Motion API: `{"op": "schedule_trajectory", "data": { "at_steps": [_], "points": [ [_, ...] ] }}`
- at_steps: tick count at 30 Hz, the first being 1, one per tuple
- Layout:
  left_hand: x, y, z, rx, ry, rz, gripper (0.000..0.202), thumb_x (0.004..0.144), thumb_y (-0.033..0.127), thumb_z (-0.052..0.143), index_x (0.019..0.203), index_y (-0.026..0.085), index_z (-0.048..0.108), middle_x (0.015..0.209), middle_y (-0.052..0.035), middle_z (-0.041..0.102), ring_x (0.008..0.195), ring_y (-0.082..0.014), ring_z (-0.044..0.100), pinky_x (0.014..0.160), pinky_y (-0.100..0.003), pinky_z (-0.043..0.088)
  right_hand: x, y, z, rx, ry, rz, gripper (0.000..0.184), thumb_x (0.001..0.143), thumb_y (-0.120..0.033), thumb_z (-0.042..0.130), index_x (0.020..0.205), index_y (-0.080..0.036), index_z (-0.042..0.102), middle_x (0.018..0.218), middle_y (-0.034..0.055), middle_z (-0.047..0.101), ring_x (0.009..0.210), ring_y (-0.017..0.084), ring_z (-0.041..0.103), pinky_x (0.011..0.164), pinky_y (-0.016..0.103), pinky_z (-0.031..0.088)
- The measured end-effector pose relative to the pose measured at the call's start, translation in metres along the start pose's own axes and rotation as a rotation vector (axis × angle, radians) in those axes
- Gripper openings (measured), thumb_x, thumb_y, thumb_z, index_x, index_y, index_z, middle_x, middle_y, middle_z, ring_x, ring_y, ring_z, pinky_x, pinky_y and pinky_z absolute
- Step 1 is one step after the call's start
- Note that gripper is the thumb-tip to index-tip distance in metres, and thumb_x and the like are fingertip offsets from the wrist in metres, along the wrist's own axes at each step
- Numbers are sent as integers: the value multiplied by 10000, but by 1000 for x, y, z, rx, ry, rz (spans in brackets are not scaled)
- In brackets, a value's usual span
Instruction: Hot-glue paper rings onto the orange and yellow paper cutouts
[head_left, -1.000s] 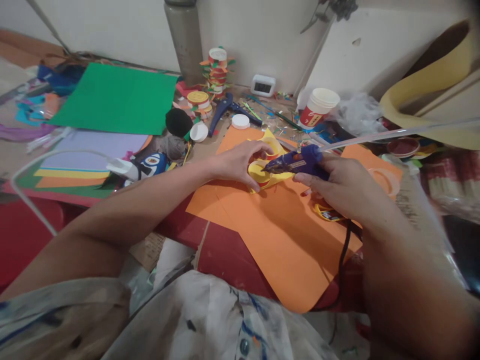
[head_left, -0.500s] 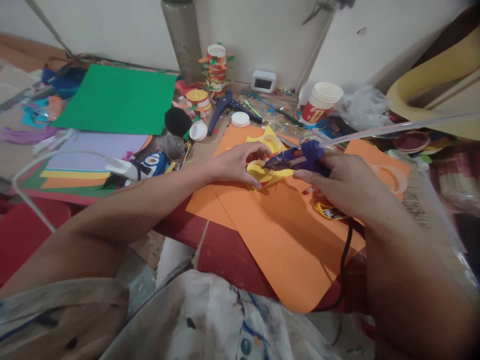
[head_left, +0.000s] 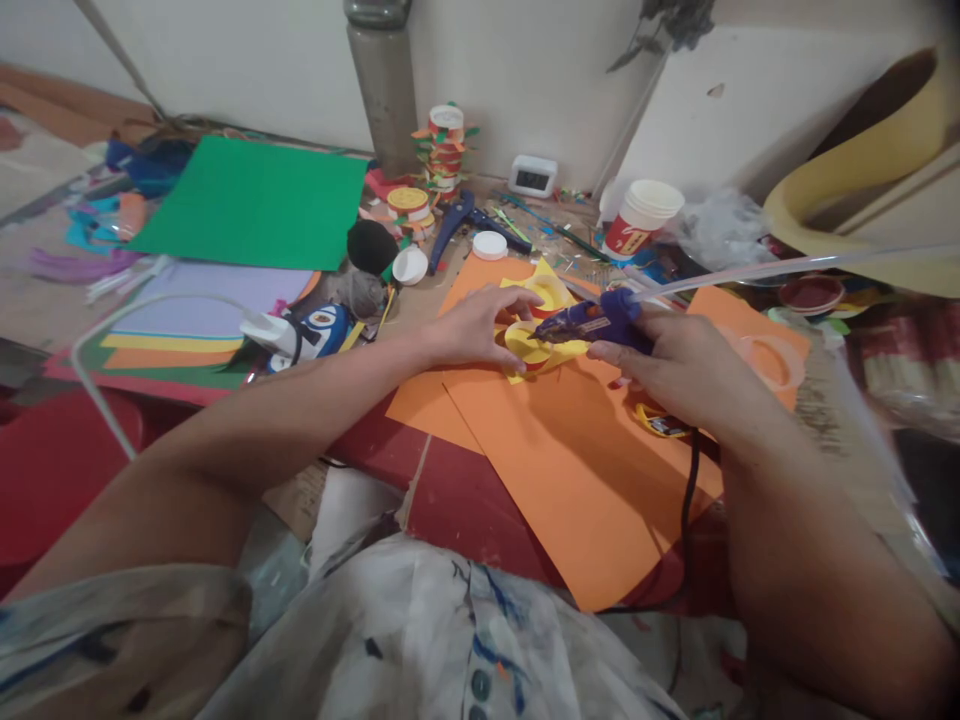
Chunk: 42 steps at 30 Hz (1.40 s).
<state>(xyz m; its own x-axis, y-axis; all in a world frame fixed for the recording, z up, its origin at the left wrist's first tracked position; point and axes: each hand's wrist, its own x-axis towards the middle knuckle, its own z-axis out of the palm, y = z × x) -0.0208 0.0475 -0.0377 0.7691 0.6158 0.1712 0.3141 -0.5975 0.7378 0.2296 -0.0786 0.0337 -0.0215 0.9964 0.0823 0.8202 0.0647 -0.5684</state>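
In my right hand is a blue hot glue gun, its nozzle pointing left over a small round yellow-topped cup piece. The nozzle tip is at that piece's top; whether it touches, I cannot tell. My left hand curves around the left side of the cup piece, thumb in front and fingers behind. A second yellow ring-shaped piece sits just behind it on yellow paper. Orange paper sheets lie under both hands. A clear glue stick sticks out from the back of the gun.
Left of my arm lie a green sheet and a paper stack. A blue cutter tool, a white lid, a small clock and stacked paper cups stand behind. The gun's black cord hangs over the front edge.
The camera view has shifted slightly. The yellow top of the cup piece now shows as a rounder, flatter disc. Both hands keep nearly the same hold.
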Motion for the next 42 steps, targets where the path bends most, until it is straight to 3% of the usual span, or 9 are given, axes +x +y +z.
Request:
{"op": "schedule_trajectory", "data": {
  "at_steps": [10,19,25,29,34,42],
  "points": [
    [0,-1,4,-5,2,27,808,686,319,962,1435,230,672,1364,-99,767,1241,-275,720,1137,-441,536,-1,-13,-9,-14,-35,78,303,870,-536,716,753,-267,637,740,78,710,737,281,635,692,401,451],
    [1,0,5,19,0,54,763,679,399,972,1382,238,723,1362,-85,787,1221,-284,721,1074,-409,526,-4,-5,-6,-17,-31,82,359,861,-597,699,867,-239,709,817,84,757,773,287,677,715,406,472],
    [2,2,5,63,-10,35,783,687,391,968,1410,215,724,1324,-89,798,1209,-302,731,1072,-427,504,-6,-6,-9,-38,-48,164,398,865,-617,724,942,-227,747,810,113,759,768,315,681,652,405,453],
    [1,2,4,40,-24,36,773,699,396,963,1416,243,717,1357,-85,784,1207,-288,725,1078,-421,517,-4,-7,-7,-41,-27,123,350,843,-570,710,897,-227,746,836,103,783,773,298,692,693,406,481],
    [1,1,4,-29,-15,50,782,730,513,960,1420,247,705,1426,-108,747,1289,-299,698,1136,-436,522,-3,-6,-4,-26,-30,89,358,851,-586,694,882,-232,734,798,76,771,745,280,687,699,398,482],
    [0,-1,6,-9,-10,45,739,733,375,935,1418,244,693,1413,-100,767,1279,-289,719,1122,-435,542,-2,-12,-1,-31,-72,66,290,859,-554,683,784,-283,614,708,53,689,698,278,642,690,402,486]
  ]
}}
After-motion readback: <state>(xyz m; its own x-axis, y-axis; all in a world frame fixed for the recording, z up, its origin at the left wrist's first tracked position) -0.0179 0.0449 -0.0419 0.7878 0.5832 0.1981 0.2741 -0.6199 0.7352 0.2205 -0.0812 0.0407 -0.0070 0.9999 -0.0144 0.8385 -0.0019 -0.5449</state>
